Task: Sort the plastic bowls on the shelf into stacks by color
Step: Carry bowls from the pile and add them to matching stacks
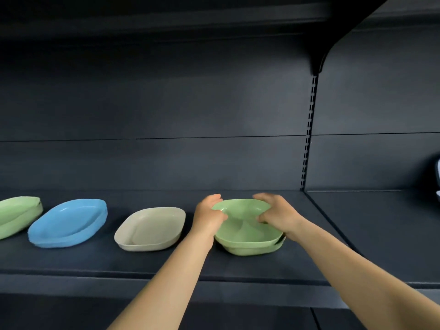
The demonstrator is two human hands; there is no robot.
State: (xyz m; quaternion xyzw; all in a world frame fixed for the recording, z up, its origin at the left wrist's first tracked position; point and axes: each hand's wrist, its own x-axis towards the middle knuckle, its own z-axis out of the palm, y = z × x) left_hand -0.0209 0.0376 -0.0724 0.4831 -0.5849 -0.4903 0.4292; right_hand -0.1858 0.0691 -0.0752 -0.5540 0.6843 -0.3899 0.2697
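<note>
A green bowl [245, 228] sits nested in a second green bowl [252, 250] on the dark shelf [166, 263], right of centre. My left hand [208, 215] grips the top bowl's left rim, thumb inside it. On the right rim my right hand [276, 214] holds the same bowl, fingers curled over the edge. To the left stand a beige bowl [150, 228], a blue bowl [69, 222] that looks like a stack, and another green bowl [17, 215] cut off by the frame's left edge.
A slotted upright [308, 134] divides the back panel; the neighbouring shelf bay [381, 229] lies to the right. A pale object [437, 177] shows at the far right edge. An upper shelf [190, 17] overhangs.
</note>
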